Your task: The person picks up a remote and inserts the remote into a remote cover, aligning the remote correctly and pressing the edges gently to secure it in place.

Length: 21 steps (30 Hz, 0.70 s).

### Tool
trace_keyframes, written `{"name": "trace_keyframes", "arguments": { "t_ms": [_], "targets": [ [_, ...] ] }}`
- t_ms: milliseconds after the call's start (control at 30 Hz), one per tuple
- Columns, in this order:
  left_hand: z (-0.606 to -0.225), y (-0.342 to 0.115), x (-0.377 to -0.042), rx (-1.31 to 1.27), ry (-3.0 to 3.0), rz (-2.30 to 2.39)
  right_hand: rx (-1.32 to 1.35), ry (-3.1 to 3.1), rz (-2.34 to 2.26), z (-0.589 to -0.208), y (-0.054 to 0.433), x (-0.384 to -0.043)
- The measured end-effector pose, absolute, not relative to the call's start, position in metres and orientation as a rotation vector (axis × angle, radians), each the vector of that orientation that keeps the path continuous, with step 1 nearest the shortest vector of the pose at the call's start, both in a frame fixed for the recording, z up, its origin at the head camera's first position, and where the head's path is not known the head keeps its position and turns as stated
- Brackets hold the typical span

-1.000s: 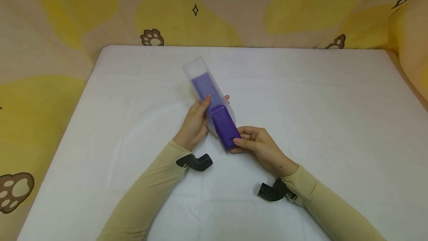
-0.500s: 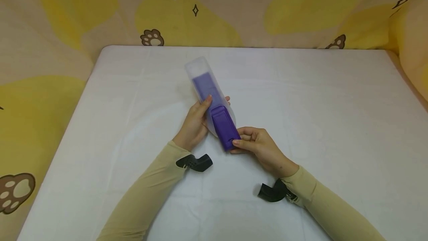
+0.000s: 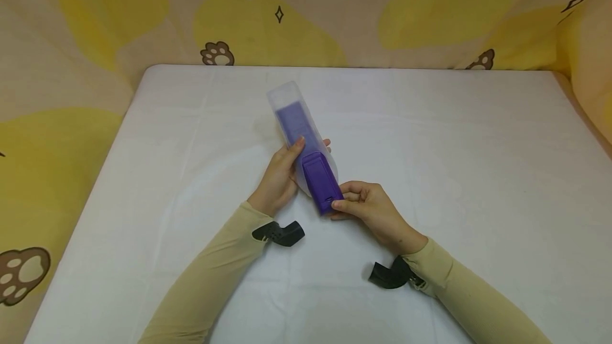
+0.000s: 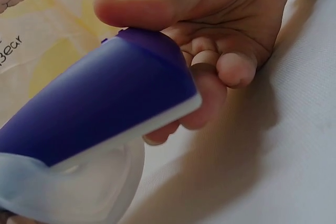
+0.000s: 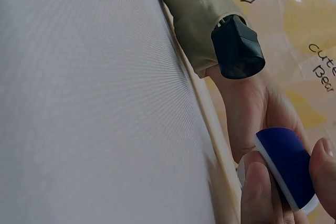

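A long translucent case (image 3: 284, 93) is held slanting over the table in the head view. Through its wall shows a flat purple section (image 3: 295, 119), and a solid purple handle (image 3: 320, 177) sticks out of the rounded near end. The left hand (image 3: 278, 177) grips the case, thumb on top and fingertips around the far side. At the handle's near end, the right hand (image 3: 370, 206) pinches it between thumb and fingers. The left wrist view shows the handle's pale underside edge and the right thumb (image 4: 134, 13) on top. What kind of tool it is, I cannot tell.
A white cloth-covered table (image 3: 454, 147) lies beneath the hands. Behind and at the sides hangs a yellow and beige patterned curtain (image 3: 363, 15). Black curved wrist mounts (image 3: 284, 233) sit at both sleeve cuffs.
The far end of the translucent case has swung slightly to the right. Both hands keep their hold and have barely moved.
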<state>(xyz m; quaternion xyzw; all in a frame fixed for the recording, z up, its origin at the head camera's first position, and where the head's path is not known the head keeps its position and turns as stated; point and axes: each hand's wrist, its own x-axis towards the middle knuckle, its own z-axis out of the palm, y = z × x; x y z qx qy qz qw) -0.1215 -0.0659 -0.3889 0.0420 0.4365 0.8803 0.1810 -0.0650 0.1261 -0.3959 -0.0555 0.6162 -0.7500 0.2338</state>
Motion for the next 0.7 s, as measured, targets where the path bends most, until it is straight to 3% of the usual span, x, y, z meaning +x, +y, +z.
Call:
{"name": "trace_keyframes", "arguments": {
  "t_ms": [700],
  "targets": [
    [-0.3866,-0.0634,-0.1191,0.111,1.27,2.46,-0.072,1.72,-2.067,-0.396,0.125,-0.0656]
  ]
}}
